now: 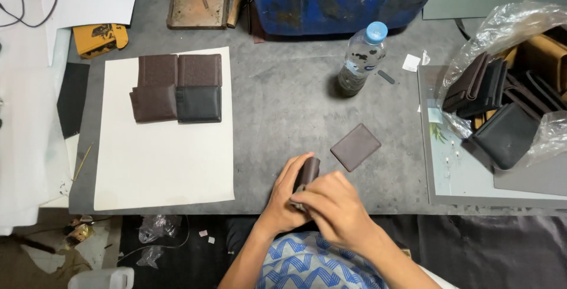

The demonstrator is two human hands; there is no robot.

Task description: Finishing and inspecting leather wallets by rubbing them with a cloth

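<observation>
Two hands meet at the near edge of the table [283, 88], both closed around one dark brown wallet [308, 172] that stands on its edge just above the grey surface. The left hand [283, 203] cups it from the left, thumb and fingers [293, 167] wrapped up along its side and clamped on the leather, while the right hand [336, 209] covers its lower end from the right, fingers curled together over it; whether their tips grip the wallet or press on something small beneath it I cannot tell. It looks like the step in hand is folding or pressing the wallet shut, or checking it, before it is set down. Only the upper end of the wallet shows clear of the fingers; the rest is hidden between the two palms. Just beyond the hands, toward the middle of the table, a flat brown leather piece [355, 147] lies untouched. On the left half, a cream sheet [159, 165] carries four finished wallets [177, 87] laid in a tight block near its far edge, three brown and one black. A water bottle [361, 60] stands toward the far edge, and at the right edge a clear plastic bag [508, 23] spills more wallets. Judging from this, a next move would need one hand to let go cleanly while the other holds the fold closed.
</observation>
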